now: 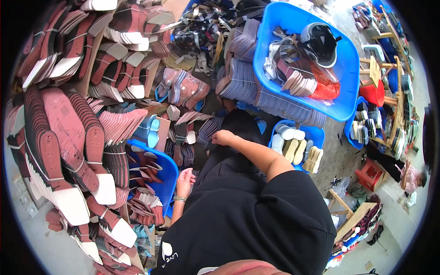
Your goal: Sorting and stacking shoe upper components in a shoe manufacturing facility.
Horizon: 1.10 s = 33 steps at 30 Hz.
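My right hand [223,137] is held in front of my dark trousers [234,123], its fingers curled in; anything inside them is hidden. Just left of it lie bundled insoles with grey-blue striped edges [210,130]. Lower and to the left, my left hand [184,178], with a bangle [179,199] on the wrist, has its fingers loosely bent and apart from the thumb, with nothing visible in them. It is beside a blue bin [170,172] holding reddish insoles [145,201]. Small stacks of reddish and white insoles [185,123] lie beyond it.
Tied stacks of reddish insoles with white heels [68,201] crowd the left. A blue tub [350,87] with a helmet [319,45] and straps rests on striped stacks [286,103]. Another blue bin [319,133] holds pale soles. A person [408,176] is at far right by a red stool [369,175].
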Each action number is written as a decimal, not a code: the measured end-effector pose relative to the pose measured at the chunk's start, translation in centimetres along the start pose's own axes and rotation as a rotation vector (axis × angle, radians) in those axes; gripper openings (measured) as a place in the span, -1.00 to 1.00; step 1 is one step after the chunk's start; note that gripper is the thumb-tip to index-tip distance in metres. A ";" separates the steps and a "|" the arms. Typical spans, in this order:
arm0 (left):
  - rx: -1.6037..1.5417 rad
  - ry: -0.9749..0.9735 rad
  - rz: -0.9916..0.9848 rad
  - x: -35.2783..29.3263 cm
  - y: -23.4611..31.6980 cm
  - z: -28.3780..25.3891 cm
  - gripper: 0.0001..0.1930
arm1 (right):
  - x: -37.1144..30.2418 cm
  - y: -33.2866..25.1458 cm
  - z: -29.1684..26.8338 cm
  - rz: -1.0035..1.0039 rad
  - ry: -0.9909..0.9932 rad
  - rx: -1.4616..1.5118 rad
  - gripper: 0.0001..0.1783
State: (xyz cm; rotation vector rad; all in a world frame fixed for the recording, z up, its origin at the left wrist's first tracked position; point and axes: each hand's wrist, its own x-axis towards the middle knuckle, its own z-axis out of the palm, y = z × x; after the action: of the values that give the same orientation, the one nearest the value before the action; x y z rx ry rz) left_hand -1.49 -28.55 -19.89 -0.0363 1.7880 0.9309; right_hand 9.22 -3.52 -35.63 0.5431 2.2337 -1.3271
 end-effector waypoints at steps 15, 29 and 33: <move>0.012 0.011 -0.008 0.3 -0.3 1.5 -0.71 | -3.7 -3.1 -7.4 -0.223 0.505 0.064 -0.75; 0.047 -0.067 -0.022 3.0 2.0 2.5 -0.72 | -15.1 7.2 -24.1 1.000 1.108 -0.336 0.18; 0.071 -0.097 -0.017 3.3 2.6 2.7 -0.72 | -17.3 12.0 -23.2 0.874 1.255 -0.101 0.15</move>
State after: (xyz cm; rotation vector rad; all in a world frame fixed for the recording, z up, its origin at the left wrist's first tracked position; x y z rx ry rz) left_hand -1.93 -23.87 -21.39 0.0378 1.7271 0.8423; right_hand 25.14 20.92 -24.22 2.4352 2.2294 -0.3471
